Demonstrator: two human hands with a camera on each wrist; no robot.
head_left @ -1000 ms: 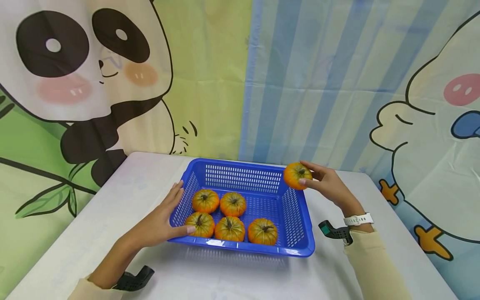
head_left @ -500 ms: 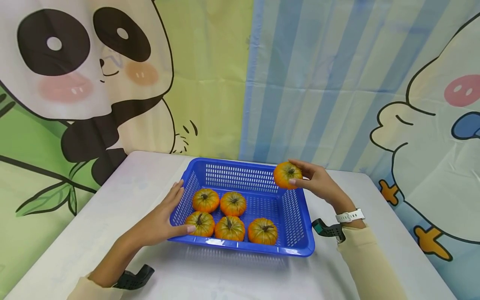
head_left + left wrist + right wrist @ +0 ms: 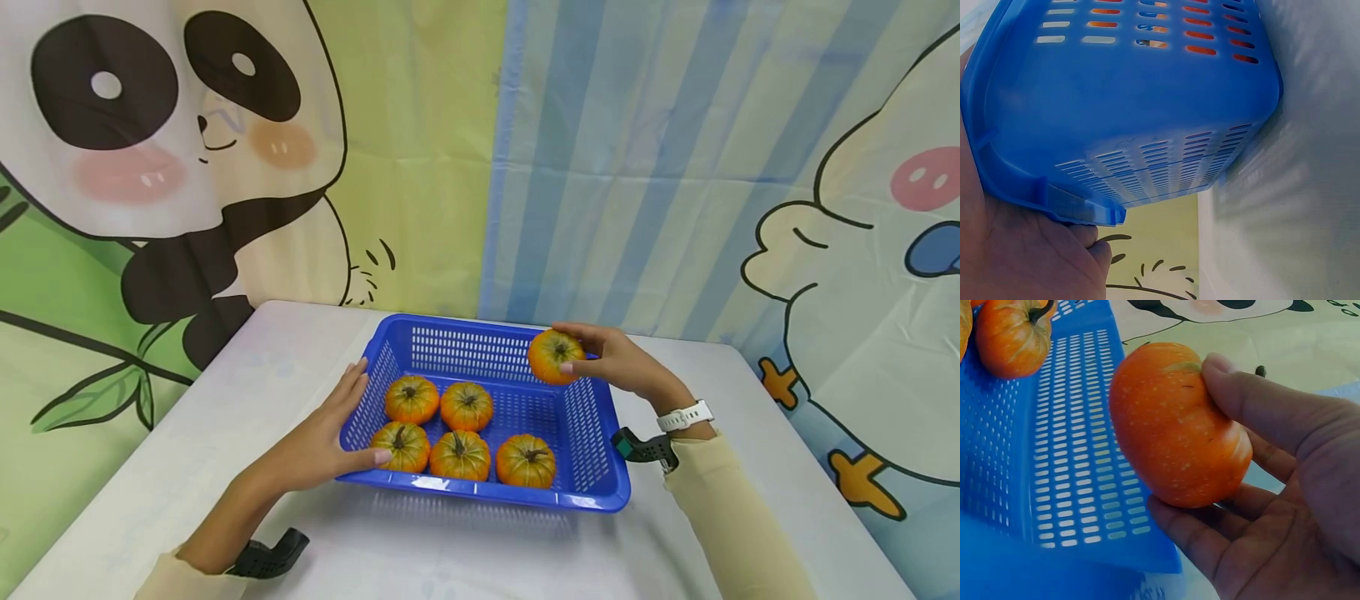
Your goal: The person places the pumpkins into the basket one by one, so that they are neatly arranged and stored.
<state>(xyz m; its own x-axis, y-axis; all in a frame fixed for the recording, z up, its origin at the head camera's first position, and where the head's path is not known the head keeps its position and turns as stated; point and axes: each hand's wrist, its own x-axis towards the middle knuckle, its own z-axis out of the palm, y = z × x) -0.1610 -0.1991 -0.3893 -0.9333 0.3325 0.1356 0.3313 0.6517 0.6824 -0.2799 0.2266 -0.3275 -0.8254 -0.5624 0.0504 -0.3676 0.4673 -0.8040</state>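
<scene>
My right hand [image 3: 618, 360] holds a small orange pumpkin [image 3: 556, 357] over the back right part of a blue plastic basket [image 3: 480, 497]. In the right wrist view, my thumb lies on one side of the pumpkin [image 3: 1175, 425] and the fingers support it from the other side and below. Inside the basket, several similar pumpkins sit in two rows on the left and front, one of them a pumpkin [image 3: 526, 462] at front right. My left hand [image 3: 318, 446] rests on the basket's left front corner, fingers straight along the left rim, thumb across the front rim.
The basket stands on a white-covered table [image 3: 247, 400]. Behind the table hangs a printed cloth [image 3: 600, 167] with cartoon animals, close to the basket's back rim. Black straps with devices sit on both wrists, and a white band [image 3: 686, 416] is on the right one.
My right hand has carried the pumpkin leftward, from above the basket's right rim to over its inside. The left hand and the other pumpkins have stayed put.
</scene>
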